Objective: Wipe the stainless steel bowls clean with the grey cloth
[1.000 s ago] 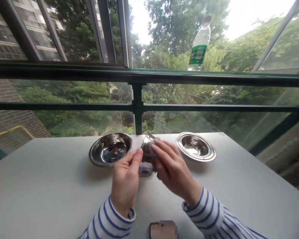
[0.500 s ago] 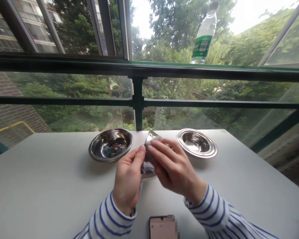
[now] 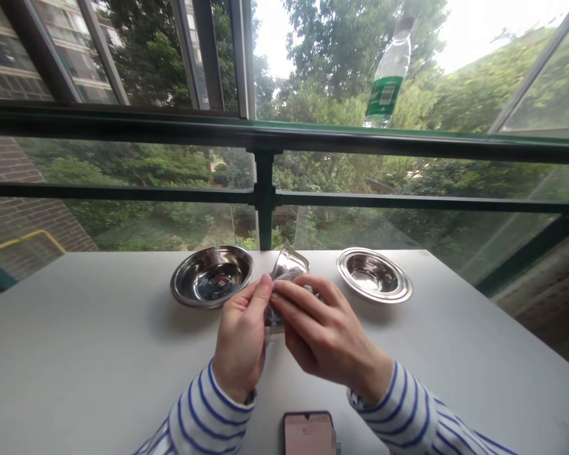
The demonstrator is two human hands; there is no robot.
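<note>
A small shiny, silvery packet (image 3: 289,259) with see-through parts is between my hands, above the middle of the white table. My left hand (image 3: 241,338) pinches its left side, thumb on top. My right hand (image 3: 329,325) is closed on it from the right, the fingers bent over its middle and the fingertips close to my left thumb. Much of the packet is covered by my fingers, and I cannot make out what is in it. A steel bowl (image 3: 180,284) with a small dark and red item (image 3: 220,282) inside stands beyond my left hand. Beyond my right hand stands a wide-rimmed steel bowl (image 3: 401,292).
A phone (image 3: 308,436) lies on the white table (image 3: 99,354) at the near edge of view. Along the table's far side runs a dark green railing (image 3: 180,129) before glass. A clear bottle with a green label (image 3: 385,95) stands on the top rail.
My right fingers have slid slightly left and down over the packet, and more of its upper end shows. My left hand stays nearly in place, still gripping. The bowls have not moved.
</note>
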